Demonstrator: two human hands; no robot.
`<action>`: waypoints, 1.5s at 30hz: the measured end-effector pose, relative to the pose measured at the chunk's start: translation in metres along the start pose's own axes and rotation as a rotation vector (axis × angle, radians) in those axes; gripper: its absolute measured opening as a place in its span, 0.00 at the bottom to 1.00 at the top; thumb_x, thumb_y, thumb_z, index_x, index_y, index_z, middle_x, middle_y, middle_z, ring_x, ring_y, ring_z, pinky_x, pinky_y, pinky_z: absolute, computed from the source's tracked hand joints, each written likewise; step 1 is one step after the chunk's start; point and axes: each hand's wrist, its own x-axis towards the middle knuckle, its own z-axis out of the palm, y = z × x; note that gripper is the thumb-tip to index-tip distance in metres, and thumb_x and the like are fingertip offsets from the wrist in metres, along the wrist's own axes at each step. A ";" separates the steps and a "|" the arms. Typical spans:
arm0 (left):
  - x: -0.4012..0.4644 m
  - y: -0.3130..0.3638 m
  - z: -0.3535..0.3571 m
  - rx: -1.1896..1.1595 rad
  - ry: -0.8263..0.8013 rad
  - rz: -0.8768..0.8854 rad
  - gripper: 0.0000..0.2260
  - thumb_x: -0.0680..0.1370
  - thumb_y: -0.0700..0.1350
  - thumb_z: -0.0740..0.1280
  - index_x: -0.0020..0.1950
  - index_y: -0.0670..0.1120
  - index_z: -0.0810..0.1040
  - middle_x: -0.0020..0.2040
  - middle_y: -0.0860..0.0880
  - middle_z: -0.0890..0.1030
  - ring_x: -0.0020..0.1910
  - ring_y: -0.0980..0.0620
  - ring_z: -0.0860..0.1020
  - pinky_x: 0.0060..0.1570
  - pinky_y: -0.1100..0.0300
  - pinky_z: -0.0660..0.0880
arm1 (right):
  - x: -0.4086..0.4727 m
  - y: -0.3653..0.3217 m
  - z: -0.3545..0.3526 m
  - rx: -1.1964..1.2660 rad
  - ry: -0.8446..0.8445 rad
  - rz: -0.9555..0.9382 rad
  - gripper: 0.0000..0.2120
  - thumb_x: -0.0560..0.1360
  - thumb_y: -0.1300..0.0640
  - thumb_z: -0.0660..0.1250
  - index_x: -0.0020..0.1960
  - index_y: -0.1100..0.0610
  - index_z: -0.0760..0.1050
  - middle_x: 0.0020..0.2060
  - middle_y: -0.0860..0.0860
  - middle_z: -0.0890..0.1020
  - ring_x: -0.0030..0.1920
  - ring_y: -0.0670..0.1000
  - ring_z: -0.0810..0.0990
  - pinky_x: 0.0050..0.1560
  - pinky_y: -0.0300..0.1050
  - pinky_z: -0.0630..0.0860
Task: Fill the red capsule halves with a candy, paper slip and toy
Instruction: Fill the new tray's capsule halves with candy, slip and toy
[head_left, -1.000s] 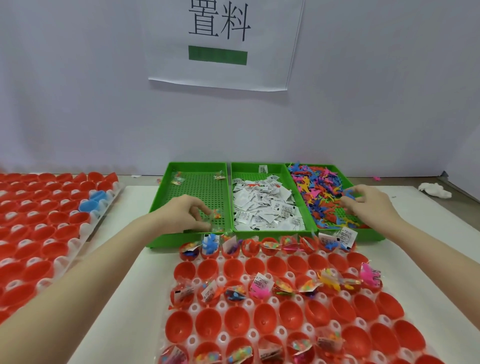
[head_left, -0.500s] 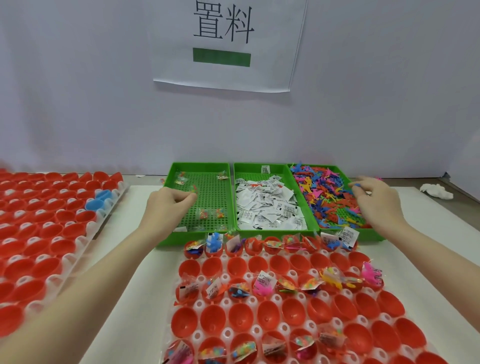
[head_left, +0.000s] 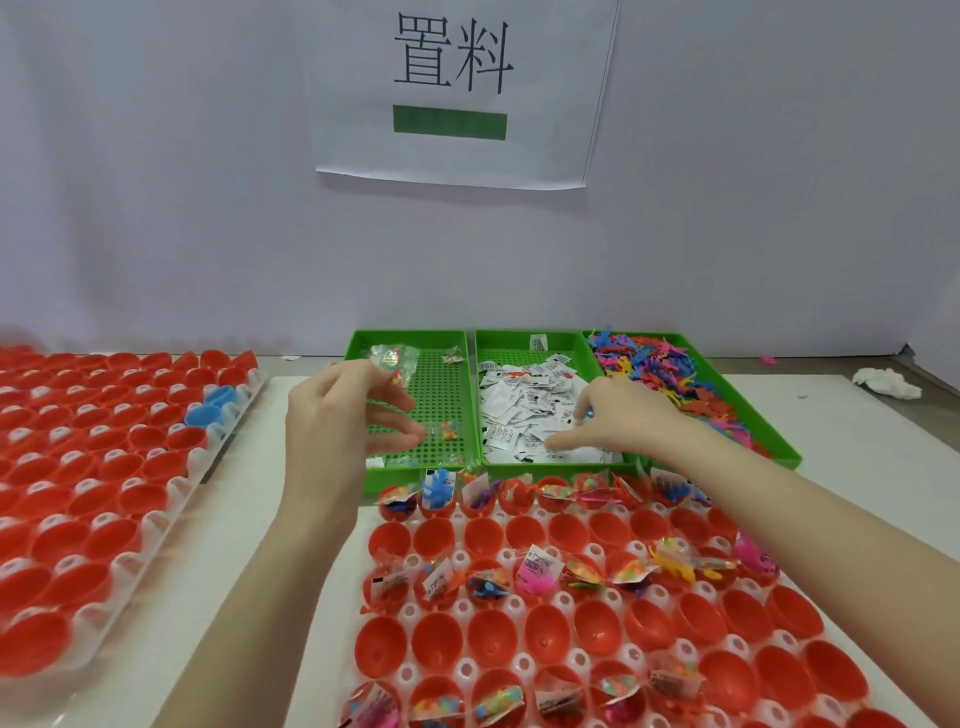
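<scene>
Red capsule halves (head_left: 435, 538) sit in a white holder (head_left: 511, 605) in front of me; some rows hold candy, slips and toys, others are bare. Behind it stand three green trays: candy packets (head_left: 448, 430) in the left tray (head_left: 410, 338), white paper slips (head_left: 524, 400) in the middle, colourful toys (head_left: 654, 364) on the right. My left hand (head_left: 337, 421) hovers over the candy tray, pinching a clear candy packet (head_left: 392, 359). My right hand (head_left: 628, 421) is over the slips, a small blue toy (head_left: 589, 414) tucked in its curled fingers, its other fingertips touching the slips.
A second holder of red halves (head_left: 104, 467) with a blue half (head_left: 208, 413) lies at the left. Crumpled white tissue (head_left: 888, 383) sits at the far right. A paper sign (head_left: 457, 88) hangs on the back wall just behind the trays.
My right hand moved left from the toy tray to the slip tray, carrying the blue toy. My left hand lifted from the tray's near end with a candy packet.
</scene>
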 end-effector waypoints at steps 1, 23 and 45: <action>-0.003 0.004 0.001 -0.001 -0.021 0.009 0.14 0.76 0.36 0.59 0.30 0.43 0.74 0.25 0.50 0.77 0.22 0.52 0.76 0.21 0.66 0.73 | 0.002 -0.001 0.002 -0.061 -0.020 0.022 0.22 0.67 0.37 0.69 0.46 0.57 0.78 0.33 0.49 0.77 0.33 0.48 0.73 0.31 0.40 0.65; -0.043 0.003 0.030 0.135 -0.301 -0.015 0.04 0.73 0.40 0.69 0.41 0.44 0.84 0.36 0.52 0.84 0.35 0.56 0.83 0.33 0.69 0.76 | -0.063 -0.008 -0.036 1.332 0.355 -0.049 0.09 0.64 0.56 0.74 0.35 0.62 0.78 0.19 0.43 0.69 0.20 0.42 0.62 0.22 0.32 0.60; -0.078 0.013 0.052 -0.087 -0.605 -0.241 0.07 0.73 0.39 0.69 0.35 0.42 0.82 0.31 0.50 0.81 0.37 0.52 0.83 0.42 0.67 0.78 | -0.152 -0.030 -0.028 1.313 0.326 -0.113 0.10 0.63 0.50 0.69 0.37 0.57 0.81 0.21 0.46 0.72 0.20 0.42 0.65 0.22 0.32 0.63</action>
